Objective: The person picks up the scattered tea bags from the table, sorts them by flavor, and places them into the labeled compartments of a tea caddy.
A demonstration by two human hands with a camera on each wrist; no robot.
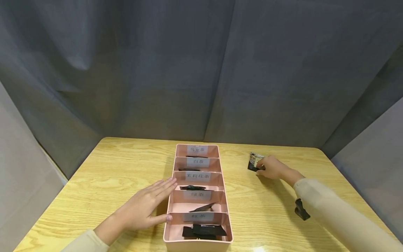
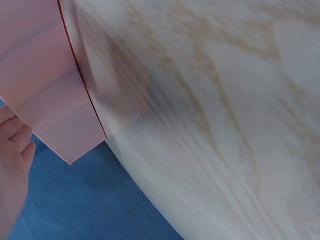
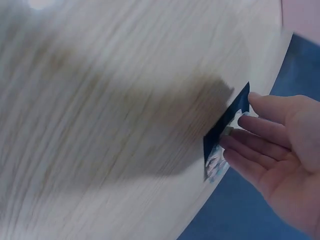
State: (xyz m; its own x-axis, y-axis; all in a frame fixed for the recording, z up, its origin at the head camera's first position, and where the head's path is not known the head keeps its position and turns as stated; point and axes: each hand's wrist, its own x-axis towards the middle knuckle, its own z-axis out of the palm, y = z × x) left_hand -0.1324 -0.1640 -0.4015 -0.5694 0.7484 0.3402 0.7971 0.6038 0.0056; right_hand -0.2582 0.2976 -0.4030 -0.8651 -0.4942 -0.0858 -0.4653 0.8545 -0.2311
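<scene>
A long pink box (image 1: 169,206) with labelled compartments stands on the table, and black tea packets lie inside it. My left hand (image 1: 143,206) rests against its left side, fingers stretched out with the tips at the rim; the left wrist view shows those fingers (image 2: 17,137) beside the pink wall. Off to the right of the box, my right hand (image 1: 273,168) pinches a small tea packet (image 1: 253,164), black with a pale printed picture. In the right wrist view the packet (image 3: 225,125) stands tilted, thumb at its edge and fingers over the printed face.
The front compartment holds several black packets (image 1: 207,230); a single packet (image 1: 203,207) leans in the one behind it. Each divider carries a white paper label (image 1: 197,176). The wooden table (image 1: 126,164) ends at a dark grey curtain (image 1: 157,87).
</scene>
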